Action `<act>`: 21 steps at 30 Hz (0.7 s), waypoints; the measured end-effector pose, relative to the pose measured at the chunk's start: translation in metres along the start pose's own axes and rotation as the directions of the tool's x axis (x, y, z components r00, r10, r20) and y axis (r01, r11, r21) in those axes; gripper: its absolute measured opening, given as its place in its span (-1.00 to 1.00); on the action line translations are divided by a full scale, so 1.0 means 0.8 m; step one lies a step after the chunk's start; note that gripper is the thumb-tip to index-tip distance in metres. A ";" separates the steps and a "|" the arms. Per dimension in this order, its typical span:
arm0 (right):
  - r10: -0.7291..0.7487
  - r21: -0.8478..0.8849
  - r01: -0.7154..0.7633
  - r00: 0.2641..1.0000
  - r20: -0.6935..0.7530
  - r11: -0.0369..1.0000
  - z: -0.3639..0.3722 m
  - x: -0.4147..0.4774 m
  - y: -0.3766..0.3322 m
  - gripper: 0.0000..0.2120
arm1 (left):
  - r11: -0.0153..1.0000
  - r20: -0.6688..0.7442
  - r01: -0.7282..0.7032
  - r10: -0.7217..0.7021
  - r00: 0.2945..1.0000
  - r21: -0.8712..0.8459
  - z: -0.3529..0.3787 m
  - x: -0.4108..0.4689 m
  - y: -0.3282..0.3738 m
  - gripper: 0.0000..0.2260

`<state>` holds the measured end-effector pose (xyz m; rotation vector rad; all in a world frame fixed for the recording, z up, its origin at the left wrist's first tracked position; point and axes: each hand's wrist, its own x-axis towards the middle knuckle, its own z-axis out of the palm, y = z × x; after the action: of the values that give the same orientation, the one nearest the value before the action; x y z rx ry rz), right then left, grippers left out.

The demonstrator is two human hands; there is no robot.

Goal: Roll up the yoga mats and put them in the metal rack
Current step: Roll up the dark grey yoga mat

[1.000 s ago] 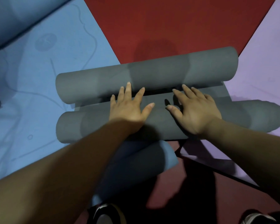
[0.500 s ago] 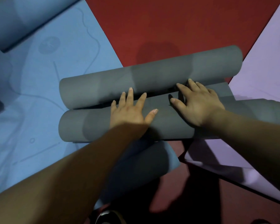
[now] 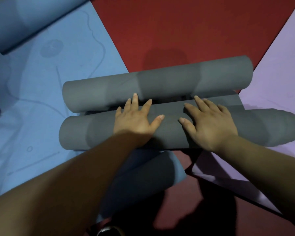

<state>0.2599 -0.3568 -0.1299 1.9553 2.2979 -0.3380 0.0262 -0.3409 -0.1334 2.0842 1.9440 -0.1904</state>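
A blue mat (image 3: pixel 41 108) and a purple mat (image 3: pixel 279 74) on the red floor (image 3: pixel 177 31) run out past the picture's edges. Across them lies the grey mat (image 3: pixel 160 86), curled into two rolls side by side, its right end blurred; a blue roll (image 3: pixel 152 176) below is half hidden by the left forearm. The left hand (image 3: pixel 134 120) and right hand (image 3: pixel 211 125) rest flat on the nearer grey roll, fingers (image 3: pixel 135 101) spread.
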 end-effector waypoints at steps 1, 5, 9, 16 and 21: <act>-0.002 0.002 0.002 1.000 -0.001 1.000 -0.001 0.002 0.001 -0.25 | 1.000 -0.002 0.000 0.000 1.000 -0.003 0.000 0.002 0.000 -0.29; 0.002 0.031 -0.001 1.000 -0.011 1.000 -0.005 0.015 0.002 -0.24 | 1.000 -0.008 0.006 -0.006 1.000 0.000 -0.004 0.012 -0.001 -0.28; 0.005 0.056 -0.005 1.000 -0.003 0.998 -0.008 0.028 0.004 -0.24 | 1.000 -0.021 0.004 -0.004 1.000 0.017 -0.011 0.019 -0.001 -0.30; 0.027 0.088 -0.030 0.999 0.027 0.996 -0.013 0.050 0.009 -0.25 | 0.999 -0.064 -0.001 0.004 0.998 0.051 -0.001 -0.006 0.005 -0.34; 0.024 0.104 -0.029 0.999 0.047 0.994 -0.016 0.060 0.011 -0.25 | 0.998 -0.073 0.013 -0.009 0.997 0.054 -0.005 0.004 0.007 -0.32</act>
<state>0.2613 -0.3067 -0.1293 2.0019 2.2672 -0.5040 0.0320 -0.3368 -0.1301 2.1428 2.0141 -0.1741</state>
